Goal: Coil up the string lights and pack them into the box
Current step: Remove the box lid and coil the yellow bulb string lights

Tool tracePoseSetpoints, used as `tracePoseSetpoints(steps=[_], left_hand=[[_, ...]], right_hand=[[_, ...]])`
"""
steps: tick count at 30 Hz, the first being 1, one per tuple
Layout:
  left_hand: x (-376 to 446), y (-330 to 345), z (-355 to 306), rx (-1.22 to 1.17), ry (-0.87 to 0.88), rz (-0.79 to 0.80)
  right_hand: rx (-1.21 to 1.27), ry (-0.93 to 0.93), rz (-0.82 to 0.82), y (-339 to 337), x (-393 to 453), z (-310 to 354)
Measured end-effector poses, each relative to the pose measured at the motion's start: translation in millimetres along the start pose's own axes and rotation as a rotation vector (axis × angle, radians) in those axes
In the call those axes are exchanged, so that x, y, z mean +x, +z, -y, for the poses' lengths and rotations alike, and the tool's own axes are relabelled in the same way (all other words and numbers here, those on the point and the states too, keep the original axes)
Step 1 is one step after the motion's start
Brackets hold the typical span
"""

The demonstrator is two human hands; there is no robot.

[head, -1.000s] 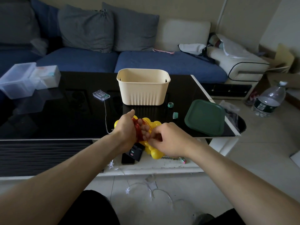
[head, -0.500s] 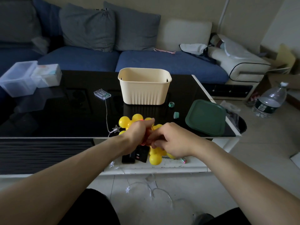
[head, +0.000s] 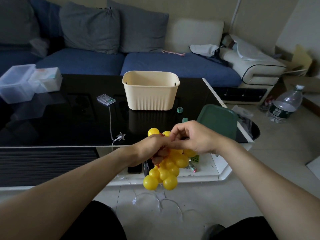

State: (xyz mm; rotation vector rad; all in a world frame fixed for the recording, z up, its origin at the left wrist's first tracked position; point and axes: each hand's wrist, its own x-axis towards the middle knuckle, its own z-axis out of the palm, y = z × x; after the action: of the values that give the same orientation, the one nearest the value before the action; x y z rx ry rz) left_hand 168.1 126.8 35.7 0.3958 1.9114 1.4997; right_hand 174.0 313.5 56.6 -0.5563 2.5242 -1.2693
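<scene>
A black table stands before a blue sofa. Just past its near edge, the left hand grips a bunch of yellow ball lights that hangs down. The right hand pinches red string at the top. The cream box waits straight ahead, farther off, and looks empty. Its green lid lies to the right. A star light and clear battery case lie left.

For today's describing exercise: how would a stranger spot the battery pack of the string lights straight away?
Start at the black table and find the cream box. Just left of it lies the battery pack. It alone is small, clear and flat, with a thin wire running to a star light.
</scene>
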Motion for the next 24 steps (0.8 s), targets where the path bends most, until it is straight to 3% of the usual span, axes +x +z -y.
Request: tracePoseSetpoints(steps=[4, 9, 16, 19, 24], left_hand=[[1.0, 2.4, 2.2, 0.009, -0.040, 0.035], [-1.1, -0.9, 3.1, -0.021, -0.038, -0.032], [0.9, -5.1, 3.0, -0.203, -0.100, -0.176], [2.3, -4.2, 1.5, -0.052, -0.102, -0.224], [-1.8, -1.9, 2.1, 0.103, -0.105, -0.156]], right_hand=[[0.155, -0.032, -0.043, -4.2, -2.3, 1.3], [0.046, 0.011, -0.177, -4.2, 0.8, -8.4], [-0.053, 0.089, -0.019, -14.0, -2.3, -2.9], [0.006, 0.105, 0.076, -14.5, -5.1, -0.4], [-0.095, 0.028, -0.132, -7.2, 0.0, -9.0]])
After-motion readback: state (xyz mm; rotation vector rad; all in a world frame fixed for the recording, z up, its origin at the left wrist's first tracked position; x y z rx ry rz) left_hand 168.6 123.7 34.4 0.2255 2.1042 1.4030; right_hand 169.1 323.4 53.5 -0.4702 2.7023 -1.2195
